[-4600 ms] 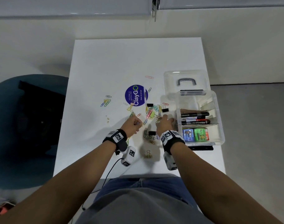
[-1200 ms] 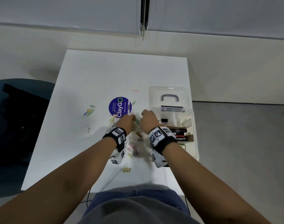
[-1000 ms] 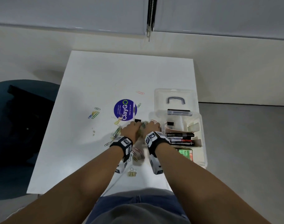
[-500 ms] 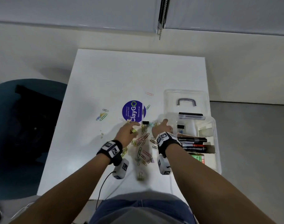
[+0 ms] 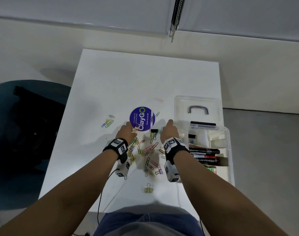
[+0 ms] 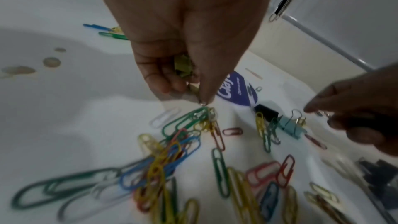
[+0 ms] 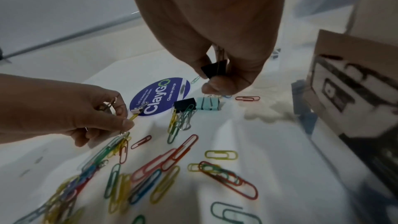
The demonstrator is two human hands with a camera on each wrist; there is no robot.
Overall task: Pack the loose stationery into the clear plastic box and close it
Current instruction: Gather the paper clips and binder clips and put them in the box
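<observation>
Several coloured paper clips (image 5: 148, 149) lie scattered on the white table between my hands. The clear plastic box (image 5: 230, 157) stands open on the right, its lid (image 5: 198, 101) folded back and markers (image 5: 205, 151) inside. My left hand (image 6: 193, 94) curls round a yellow-green binder clip (image 6: 183, 67) near the purple sticker (image 5: 142, 118). My right hand (image 7: 213, 83) pinches a black binder clip (image 7: 215, 68), its thumb at the wire of a teal binder clip (image 7: 207, 106). A second black binder clip (image 7: 185, 105) sits beside the teal one.
A gold binder clip (image 5: 148, 189) lies alone near the table's front edge. A few paper clips (image 5: 107, 123) lie to the left, with a pink one (image 5: 158, 99) and a green one (image 5: 157, 114) beyond the sticker. A blue chair (image 5: 12, 167) with a black bag stands to the left.
A second ago both hands were pressed together over the clips beside the box. They have parted and reached forward to the binder clips by the sticker; the paper clips lie spread out.
</observation>
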